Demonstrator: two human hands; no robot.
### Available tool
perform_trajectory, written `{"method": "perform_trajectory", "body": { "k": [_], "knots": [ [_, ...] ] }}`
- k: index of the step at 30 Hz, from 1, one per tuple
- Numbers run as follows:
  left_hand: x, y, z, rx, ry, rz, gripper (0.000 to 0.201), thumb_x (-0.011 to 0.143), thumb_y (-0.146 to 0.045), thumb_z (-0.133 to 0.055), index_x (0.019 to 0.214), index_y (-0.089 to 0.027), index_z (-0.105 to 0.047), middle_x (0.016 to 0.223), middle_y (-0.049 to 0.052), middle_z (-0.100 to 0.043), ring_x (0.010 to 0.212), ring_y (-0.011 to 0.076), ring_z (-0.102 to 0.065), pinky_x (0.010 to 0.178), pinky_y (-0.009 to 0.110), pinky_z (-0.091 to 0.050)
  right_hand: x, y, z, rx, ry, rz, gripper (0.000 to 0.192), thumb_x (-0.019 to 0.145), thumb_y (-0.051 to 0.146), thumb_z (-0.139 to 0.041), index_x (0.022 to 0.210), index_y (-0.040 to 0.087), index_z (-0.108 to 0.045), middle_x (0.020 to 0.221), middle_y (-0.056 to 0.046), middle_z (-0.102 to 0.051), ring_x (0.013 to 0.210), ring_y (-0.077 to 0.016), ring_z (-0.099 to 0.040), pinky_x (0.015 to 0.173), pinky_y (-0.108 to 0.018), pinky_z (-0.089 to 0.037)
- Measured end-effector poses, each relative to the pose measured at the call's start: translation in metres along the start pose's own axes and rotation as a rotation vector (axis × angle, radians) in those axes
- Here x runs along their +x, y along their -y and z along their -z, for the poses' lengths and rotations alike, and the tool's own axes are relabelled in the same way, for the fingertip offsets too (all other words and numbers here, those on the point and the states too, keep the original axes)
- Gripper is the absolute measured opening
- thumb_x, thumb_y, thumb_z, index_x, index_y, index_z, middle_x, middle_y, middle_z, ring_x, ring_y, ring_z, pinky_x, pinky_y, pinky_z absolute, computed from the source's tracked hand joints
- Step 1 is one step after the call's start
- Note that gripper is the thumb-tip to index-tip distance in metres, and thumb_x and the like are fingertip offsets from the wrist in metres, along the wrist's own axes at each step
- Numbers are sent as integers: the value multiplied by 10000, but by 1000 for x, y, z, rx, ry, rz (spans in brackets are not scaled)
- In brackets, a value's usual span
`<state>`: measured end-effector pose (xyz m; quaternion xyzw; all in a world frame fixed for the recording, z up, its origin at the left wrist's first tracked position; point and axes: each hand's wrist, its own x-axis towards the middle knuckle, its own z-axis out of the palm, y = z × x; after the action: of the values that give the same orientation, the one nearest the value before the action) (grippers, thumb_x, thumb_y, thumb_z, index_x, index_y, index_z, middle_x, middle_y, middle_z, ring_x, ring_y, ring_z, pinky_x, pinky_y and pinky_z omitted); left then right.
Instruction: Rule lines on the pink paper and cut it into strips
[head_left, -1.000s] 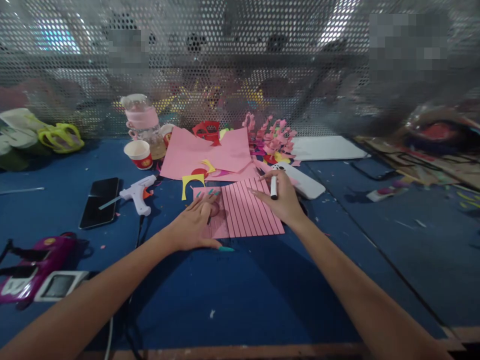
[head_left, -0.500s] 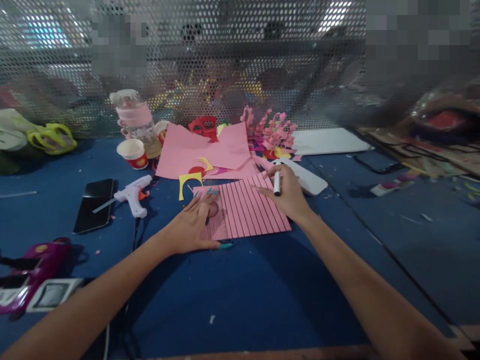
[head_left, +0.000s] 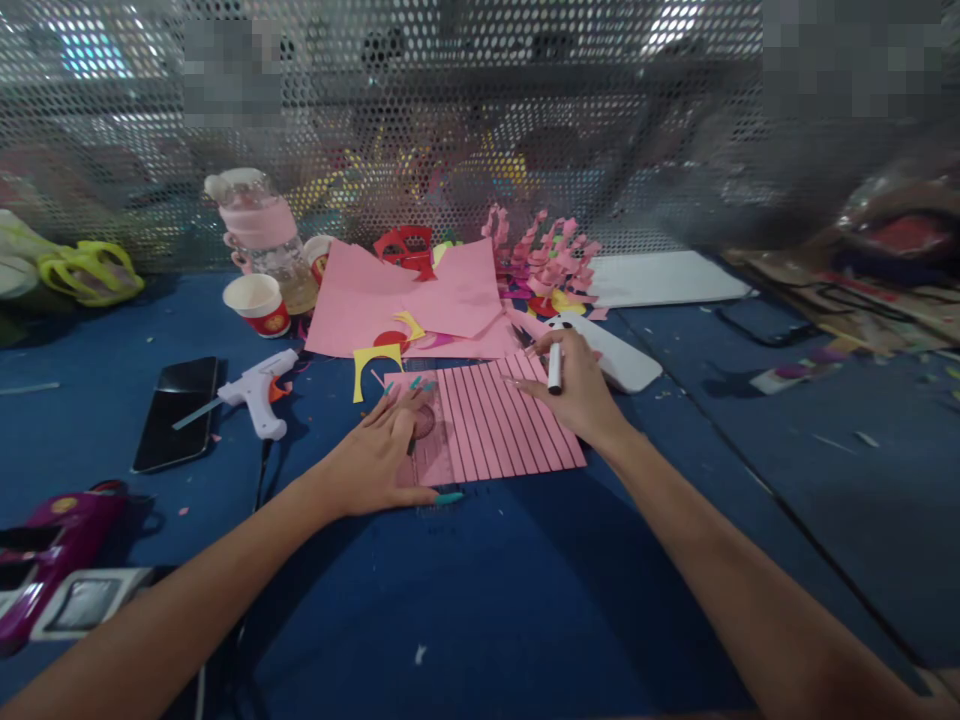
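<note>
A pink paper sheet [head_left: 495,420] ruled with dark parallel lines lies flat on the blue table [head_left: 480,600]. My left hand [head_left: 379,455] presses flat on the sheet's left part, fingers spread. My right hand [head_left: 574,385] rests on the sheet's far right corner and grips a black-and-white marker [head_left: 555,365] that points down at the paper. Larger plain pink sheets [head_left: 405,300] lie just beyond, with yellow and red cut-outs [head_left: 379,355] on their near edge.
A white glue gun [head_left: 255,385] and a black phone [head_left: 174,410] lie to the left, beside a paper cup [head_left: 256,303] and a bottle [head_left: 262,235]. Curled pink paper pieces [head_left: 544,260] and a white board [head_left: 660,278] sit behind. A perforated metal screen [head_left: 480,120] closes the back.
The view has shifted slightly. Both hands stay on the lined sheet, with the marker still in my right hand.
</note>
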<state>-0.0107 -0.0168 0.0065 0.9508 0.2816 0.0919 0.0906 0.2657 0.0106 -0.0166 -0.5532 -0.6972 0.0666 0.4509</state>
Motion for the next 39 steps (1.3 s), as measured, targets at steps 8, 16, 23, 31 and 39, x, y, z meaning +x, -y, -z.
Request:
{"method": "perform_trajectory", "body": {
  "k": [8,16,23,31,39],
  "knots": [
    [0,-1,1,8,29,29,801,761,-733,-405,1217,-79,-332,1427,308,-284,1376,300,-151,1128,486,-197,-1,0,-1,-5,7,4,340,728,385,-662,872,255,-383,874,-46,-490,841,-252,-512,764,-438,-439],
    [-1,0,0,-15,22,22,839,768,-703,-442,1296,-78,-254,1438,296,-274,1370,312,-176,1117,502,-227,0,-1,1,-8,10,17,335,733,376,-657,868,254,-376,872,-48,-494,835,-249,-514,756,-434,-436],
    [0,-1,2,-35,24,34,887,774,-688,-455,1362,-86,-174,1460,280,-238,1379,304,-125,1118,490,-228,1,0,4,-21,18,0,356,715,354,-678,875,256,-375,893,-46,-509,881,-257,-526,774,-441,-436],
    [0,1,1,-48,10,10,928,778,-678,-462,1381,-62,-119,1447,302,-240,1374,317,-131,1111,511,-230,1,0,4,-41,20,-9,368,717,359,-685,867,263,-364,887,-44,-506,885,-261,-526,779,-450,-439],
    [0,0,1,-58,17,19,910,767,-688,-466,1365,-73,-160,1448,289,-255,1381,299,-109,1124,509,-190,0,2,4,-31,34,-11,342,718,325,-675,854,260,-368,891,-48,-504,893,-266,-510,787,-460,-432]
  ]
}}
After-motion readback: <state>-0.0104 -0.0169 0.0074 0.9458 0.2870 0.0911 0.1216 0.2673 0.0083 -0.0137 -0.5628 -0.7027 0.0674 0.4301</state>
